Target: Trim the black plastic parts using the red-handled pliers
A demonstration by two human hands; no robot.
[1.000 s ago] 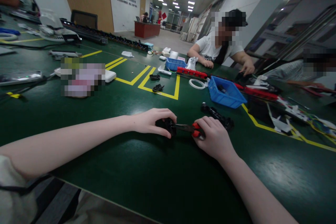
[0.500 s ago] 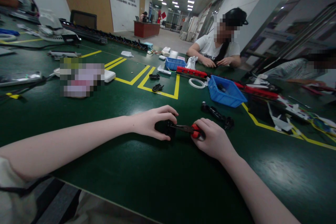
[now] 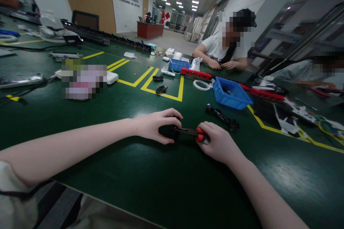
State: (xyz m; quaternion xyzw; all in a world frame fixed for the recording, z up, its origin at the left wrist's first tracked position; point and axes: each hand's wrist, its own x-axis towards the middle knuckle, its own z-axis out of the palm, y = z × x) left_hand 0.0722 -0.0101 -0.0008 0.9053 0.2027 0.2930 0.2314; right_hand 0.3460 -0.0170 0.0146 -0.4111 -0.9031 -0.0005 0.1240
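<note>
Nearer the wearer than the large blue bin point(image 3: 228, 102), and to its left, a dark part point(image 3: 175, 135) is held over the green tabletop point(image 3: 172, 182); contact with that surface cannot be confirmed. The left hand point(image 3: 153, 126) has it in a narrow grip between thumb and curled fingers, which hide much of it. The right hand point(image 3: 217, 142) is closed round the red handles of the pliers point(image 3: 190, 132). The tips meet the part's right-hand end; whether they bite on it cannot be determined.

Handling, by judgement: the dark part is likely light and stiff, probably hard plastic, with smooth faces that could slip under a sideways pull. Any thin edges may crack. Its main body, well back from the tips, is the sound place to hold. The pliers appear rigid and are best taken by the handles.

Containers: the large blue bin holds small dark pieces point(image 3: 227, 90), form not distinguishable. Beyond it and to its left stands a smaller blue bin point(image 3: 179, 67), contents too small to identify. Immediately on the wearer's side of the large blue bin lies a long black assembly point(image 3: 221, 115), uncontained. Well to that bin's left, two loose black pieces point(image 3: 161, 89) were noted.
</note>
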